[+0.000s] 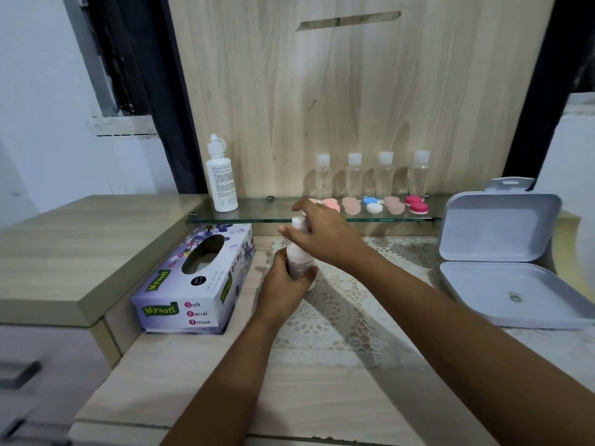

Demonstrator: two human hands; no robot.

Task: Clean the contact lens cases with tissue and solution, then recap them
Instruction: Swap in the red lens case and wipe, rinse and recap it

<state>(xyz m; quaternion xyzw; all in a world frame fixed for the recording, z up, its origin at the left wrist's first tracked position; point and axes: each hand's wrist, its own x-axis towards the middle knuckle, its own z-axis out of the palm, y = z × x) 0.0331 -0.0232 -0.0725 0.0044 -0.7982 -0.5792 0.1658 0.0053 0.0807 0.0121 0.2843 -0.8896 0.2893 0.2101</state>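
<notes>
My left hand (283,284) grips the body of a small white solution bottle (297,257) held above a lace mat (338,304). My right hand (322,235) pinches the bottle's white cap at the top. Several contact lens cases lie in a row on a glass shelf (257,215) behind: a pale pink pair (330,204), a beige pair (351,205), a blue and white pair (372,204), another beige pair (394,204) and a magenta pair (416,203). A purple tissue box (193,284) lies left of my hands.
A taller white solution bottle (222,177) stands at the shelf's left end. Several clear small bottles (370,175) line the wooden back panel. An open grey plastic box (502,252) sits at the right. A raised wooden cabinet top (80,252) is at the left.
</notes>
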